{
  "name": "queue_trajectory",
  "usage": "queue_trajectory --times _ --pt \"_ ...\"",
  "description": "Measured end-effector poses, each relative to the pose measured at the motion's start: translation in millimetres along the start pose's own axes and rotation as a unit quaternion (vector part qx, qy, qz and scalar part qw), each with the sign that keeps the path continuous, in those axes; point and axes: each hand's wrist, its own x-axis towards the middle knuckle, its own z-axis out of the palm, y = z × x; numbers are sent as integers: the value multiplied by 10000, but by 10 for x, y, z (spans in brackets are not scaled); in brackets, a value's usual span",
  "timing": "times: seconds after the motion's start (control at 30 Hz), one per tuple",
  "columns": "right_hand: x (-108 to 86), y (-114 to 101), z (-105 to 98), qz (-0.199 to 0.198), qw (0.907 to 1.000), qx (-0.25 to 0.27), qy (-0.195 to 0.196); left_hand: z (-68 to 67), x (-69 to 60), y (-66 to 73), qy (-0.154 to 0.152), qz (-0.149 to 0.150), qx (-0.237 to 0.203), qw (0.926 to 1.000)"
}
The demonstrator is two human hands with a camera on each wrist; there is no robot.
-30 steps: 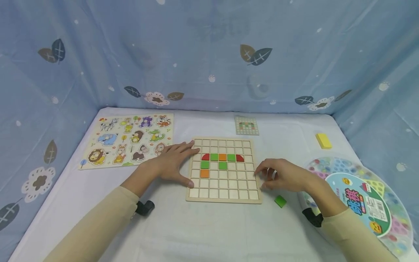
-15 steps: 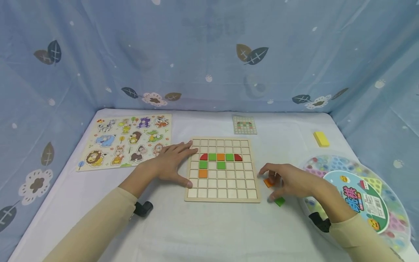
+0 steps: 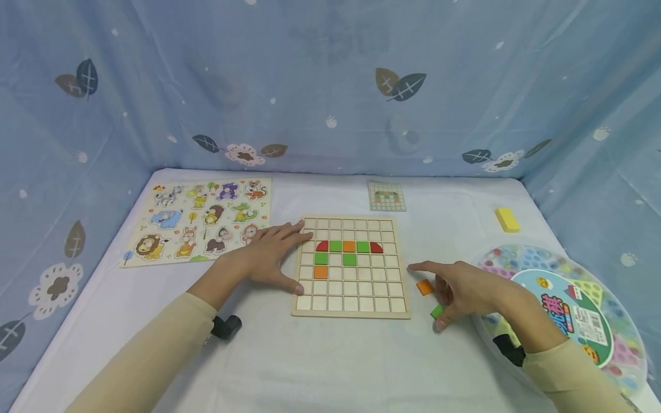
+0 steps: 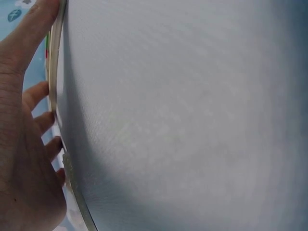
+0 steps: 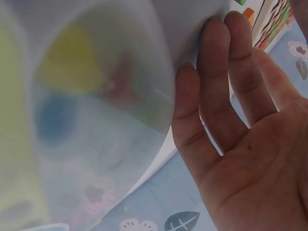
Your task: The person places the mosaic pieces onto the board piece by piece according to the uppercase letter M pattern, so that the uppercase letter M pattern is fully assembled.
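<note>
A wooden grid board (image 3: 351, 314) lies on the table, with several red, green and orange tiles set in its cells. My left hand (image 3: 271, 255) rests on the board's left edge, fingers spread; in the left wrist view its thumb and fingertips touch the board's rim (image 4: 54, 72). To the right of the board, my right hand (image 3: 467, 289) has its index finger stretched toward the board. A loose orange tile (image 3: 425, 287) lies between that hand and the board. Partly hidden by the right thumb is a loose green tile (image 3: 436, 311). Neither hand holds anything.
An animal puzzle board (image 3: 175, 261) lies at the back left. Behind the grid board is a small pattern card (image 3: 387, 197). A yellow block (image 3: 508, 220) sits at the back right. The round Chinese checkers box (image 3: 573, 321) extends under the right forearm.
The orange tile now lies on the table beside the board, uncovered by my right hand. That hand has drawn slightly right and its index finger has straightened. My left hand stays put.
</note>
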Motion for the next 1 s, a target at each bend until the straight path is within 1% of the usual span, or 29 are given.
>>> queue_trajectory --times 0.27,0.37,0.5,0.73,0.93,1.0 --pt "5 23 -17 86 9998 -190 -3 -13 8 -7 -31 14 -34 10000" --pt "10 34 -34 161 9998 -121 -5 -11 13 -11 -25 25 -39 10000" --pt "11 48 -46 201 9997 103 13 -1 12 -14 -24 30 -60 10000" --pt "14 56 -63 -410 9981 373 250 9 7 -28 -24 12 -64 10000" --pt "53 46 -89 -847 9942 153 652 7 9 -32 -30 35 -52 10000" --pt "63 45 -99 -869 9933 147 743 4 10 -27 -38 48 -37 10000"
